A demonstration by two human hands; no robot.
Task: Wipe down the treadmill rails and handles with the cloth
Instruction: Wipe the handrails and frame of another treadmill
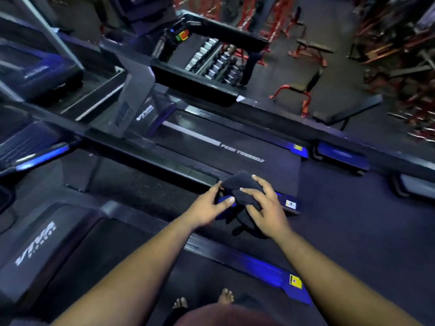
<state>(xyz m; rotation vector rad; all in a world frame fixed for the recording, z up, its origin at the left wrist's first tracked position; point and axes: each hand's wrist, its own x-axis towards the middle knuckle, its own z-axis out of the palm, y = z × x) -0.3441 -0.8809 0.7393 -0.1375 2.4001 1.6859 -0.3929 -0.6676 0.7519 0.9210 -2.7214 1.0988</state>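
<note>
we hold the dark cloth (244, 191) with both hands: the right hand (266, 208) grasps it from above, the left hand (209, 208) pinches its edge, over a treadmill rail (164, 161). the belt (235, 142) reads "push yourself". bare toes (226, 296) show below.

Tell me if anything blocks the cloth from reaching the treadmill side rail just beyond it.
Nothing visible does. The dark bunched cloth is gripped by the left hand and right hand, in front of the black treadmill side rail, with no object between them.
</note>
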